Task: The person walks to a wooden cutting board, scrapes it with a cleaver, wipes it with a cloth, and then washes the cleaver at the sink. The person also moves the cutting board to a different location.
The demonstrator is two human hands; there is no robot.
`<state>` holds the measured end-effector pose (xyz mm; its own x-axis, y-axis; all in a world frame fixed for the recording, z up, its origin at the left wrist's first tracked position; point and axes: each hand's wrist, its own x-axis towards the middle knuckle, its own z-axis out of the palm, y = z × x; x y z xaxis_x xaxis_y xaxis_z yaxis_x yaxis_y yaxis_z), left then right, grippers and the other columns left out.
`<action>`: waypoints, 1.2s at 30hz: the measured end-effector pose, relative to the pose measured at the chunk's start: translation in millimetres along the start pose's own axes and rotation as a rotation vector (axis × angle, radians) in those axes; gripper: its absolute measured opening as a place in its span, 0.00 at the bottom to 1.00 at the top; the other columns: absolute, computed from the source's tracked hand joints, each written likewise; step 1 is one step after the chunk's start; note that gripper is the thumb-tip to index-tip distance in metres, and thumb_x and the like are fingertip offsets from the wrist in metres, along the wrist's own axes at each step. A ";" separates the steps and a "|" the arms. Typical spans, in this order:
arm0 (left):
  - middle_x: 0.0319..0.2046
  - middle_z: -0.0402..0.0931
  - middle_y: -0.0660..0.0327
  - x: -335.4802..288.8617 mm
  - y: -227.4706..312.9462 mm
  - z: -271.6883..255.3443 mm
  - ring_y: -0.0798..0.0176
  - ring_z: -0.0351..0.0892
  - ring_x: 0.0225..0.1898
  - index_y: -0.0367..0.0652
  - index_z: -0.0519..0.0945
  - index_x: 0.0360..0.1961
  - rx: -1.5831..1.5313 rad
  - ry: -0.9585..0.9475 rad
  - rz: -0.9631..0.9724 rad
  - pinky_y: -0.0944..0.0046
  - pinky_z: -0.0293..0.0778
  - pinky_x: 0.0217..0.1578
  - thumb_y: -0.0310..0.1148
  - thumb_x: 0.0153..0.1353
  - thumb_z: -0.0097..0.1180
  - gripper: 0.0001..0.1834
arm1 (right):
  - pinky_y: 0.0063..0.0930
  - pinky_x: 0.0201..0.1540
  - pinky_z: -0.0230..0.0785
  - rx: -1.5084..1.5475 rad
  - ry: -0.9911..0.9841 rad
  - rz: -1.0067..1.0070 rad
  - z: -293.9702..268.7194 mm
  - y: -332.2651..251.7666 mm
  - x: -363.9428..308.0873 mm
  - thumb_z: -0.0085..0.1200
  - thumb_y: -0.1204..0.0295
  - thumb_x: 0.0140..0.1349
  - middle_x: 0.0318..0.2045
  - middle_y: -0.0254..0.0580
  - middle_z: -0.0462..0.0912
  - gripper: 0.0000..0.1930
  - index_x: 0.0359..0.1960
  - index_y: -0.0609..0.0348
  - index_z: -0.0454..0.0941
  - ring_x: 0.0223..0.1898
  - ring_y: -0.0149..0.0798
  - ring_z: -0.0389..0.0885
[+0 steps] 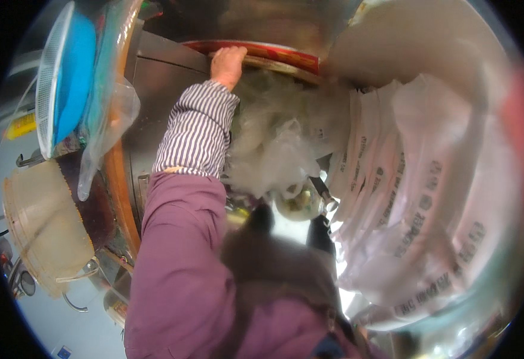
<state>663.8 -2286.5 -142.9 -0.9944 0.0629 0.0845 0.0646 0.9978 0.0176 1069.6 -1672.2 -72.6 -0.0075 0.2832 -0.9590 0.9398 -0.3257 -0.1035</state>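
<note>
My left hand (228, 67) reaches away from me, its sleeve purple with a striped cuff. The fingers are closed over the left end of a red panel with a tan edge (286, 67), perhaps the side of a carton. Below and beside this edge lies a loose heap of clear plastic bags (274, 143), partly blurred. A round clear container (301, 204) with something yellowish in it sits under the bags, near my legs. My right hand is not in view.
Tall stacked white sacks with dark print (417, 197) fill the right side. On the left, a wooden edge (117, 173) runs along a dark cabinet (154, 78). A blue basin (73, 75), a white mesh strainer (51, 90) and a large translucent tub (46, 221) are there too.
</note>
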 end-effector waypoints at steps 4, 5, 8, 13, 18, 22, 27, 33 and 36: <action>0.40 0.74 0.54 -5.5 -8.4 10.9 0.51 0.70 0.48 0.43 0.74 0.43 -0.079 0.102 -0.085 0.53 0.63 0.53 0.24 0.51 0.49 0.15 | 0.26 0.21 0.66 -0.031 -0.006 0.010 3.0 0.2 -9.3 0.47 0.78 0.52 0.21 0.39 0.71 0.13 0.41 0.59 0.67 0.20 0.35 0.72; 0.45 0.72 0.53 -9.6 -4.9 12.2 0.49 0.67 0.52 0.42 0.71 0.48 -0.078 0.152 -0.107 0.53 0.61 0.55 0.24 0.51 0.51 0.20 | 0.26 0.21 0.66 -0.037 -0.008 0.016 4.6 0.4 -12.3 0.47 0.78 0.52 0.21 0.39 0.71 0.13 0.41 0.59 0.67 0.20 0.35 0.72; 0.57 0.61 0.47 -30.9 12.6 11.4 0.44 0.59 0.59 0.41 0.62 0.58 -0.153 0.183 -0.200 0.53 0.57 0.59 0.26 0.49 0.58 0.33 | 0.26 0.21 0.66 -0.073 -0.023 0.009 4.8 -2.6 -19.5 0.47 0.78 0.52 0.21 0.40 0.71 0.13 0.42 0.59 0.67 0.20 0.34 0.72; 0.58 0.58 0.44 -105.2 59.4 -0.2 0.43 0.57 0.60 0.36 0.56 0.61 -0.555 0.231 -0.381 0.53 0.55 0.60 0.22 0.49 0.55 0.36 | 0.25 0.21 0.65 -0.142 -0.052 -0.010 -18.5 4.6 -36.7 0.48 0.77 0.52 0.21 0.40 0.72 0.14 0.42 0.59 0.68 0.20 0.34 0.72; 0.57 0.59 0.46 -231.1 117.8 -46.1 0.47 0.58 0.60 0.35 0.56 0.61 -0.697 0.053 -0.496 0.57 0.55 0.60 0.23 0.51 0.52 0.34 | 0.25 0.21 0.65 -0.283 -0.093 0.007 -50.9 24.8 -77.5 0.48 0.77 0.52 0.22 0.40 0.72 0.14 0.43 0.59 0.68 0.20 0.34 0.72; 0.56 0.61 0.46 -335.4 156.6 -113.8 0.48 0.62 0.57 0.37 0.58 0.60 -0.808 -0.140 -0.563 0.58 0.60 0.57 0.24 0.52 0.51 0.32 | 0.24 0.16 0.65 -0.497 -0.218 -0.090 -70.1 -6.5 -97.0 0.46 0.79 0.53 0.19 0.38 0.71 0.13 0.42 0.60 0.66 0.16 0.32 0.71; 0.53 0.63 0.47 -442.0 199.1 -200.5 0.48 0.66 0.53 0.37 0.60 0.58 -0.827 -0.247 -0.865 0.58 0.62 0.55 0.23 0.51 0.51 0.31 | 0.22 0.16 0.65 -0.505 -0.349 -0.031 -97.5 -41.1 -93.5 0.45 0.79 0.53 0.21 0.38 0.71 0.07 0.34 0.60 0.67 0.17 0.34 0.72; 0.56 0.61 0.48 -510.0 245.1 -250.2 0.53 0.68 0.53 0.38 0.58 0.60 -0.752 -0.107 -0.956 0.61 0.68 0.49 0.23 0.52 0.53 0.33 | 0.20 0.15 0.62 -0.649 -0.339 -0.035 -100.8 -91.4 -89.5 0.45 0.77 0.54 0.20 0.37 0.70 0.03 0.31 0.60 0.67 0.15 0.31 0.68; 0.56 0.62 0.49 -519.6 255.9 -260.4 0.54 0.67 0.54 0.38 0.57 0.62 -0.829 0.021 -0.913 0.61 0.66 0.52 0.23 0.54 0.52 0.33 | 0.19 0.14 0.60 -0.737 -0.341 -0.069 -86.3 -107.2 -106.8 0.45 0.77 0.55 0.19 0.37 0.70 0.02 0.30 0.60 0.67 0.15 0.30 0.66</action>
<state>1218.7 -2069.8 77.2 -0.7014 -0.6577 -0.2747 -0.6124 0.3588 0.7044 999.1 -1589.7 63.7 -0.0660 -0.0476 -0.9967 0.9160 0.3933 -0.0794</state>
